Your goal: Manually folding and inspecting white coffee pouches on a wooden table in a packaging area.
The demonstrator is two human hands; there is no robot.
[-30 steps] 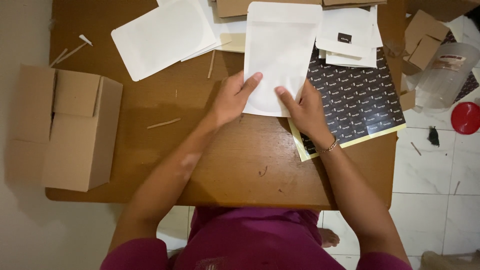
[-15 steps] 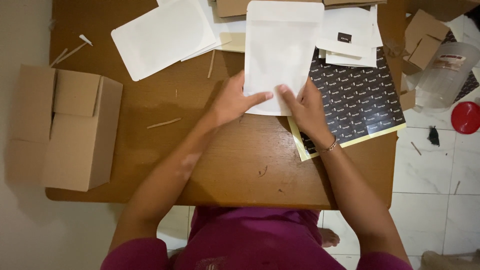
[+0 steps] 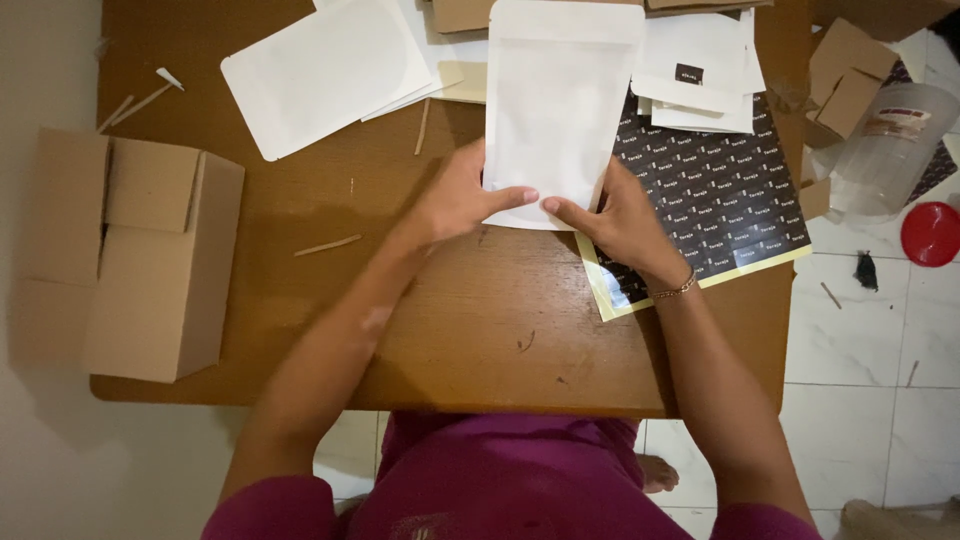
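Since the earlier frames the two thumbs have slid inward along the bottom edge of the tall white paper pouch point(image 3: 558, 110) and now nearly meet at its middle, where they were spread apart before; the pouch itself has hardly shifted. The left hand point(image 3: 462, 197) grips the pouch's lower left corner, thumb on top and fingers tucked under, and the right hand point(image 3: 612, 215) pinches the lower right edge the same way, so both are grasping it and pressing it flat. The pouch lies on the brown wooden table point(image 3: 480, 330), running toward twelve o'clock from the hands. At three o'clock sits a black patterned sheet with a yellow border point(image 3: 730, 210); at nine o'clock stands an open brown cardboard box point(image 3: 140, 260); at eleven o'clock lie more flat white pouches point(image 3: 320, 70).
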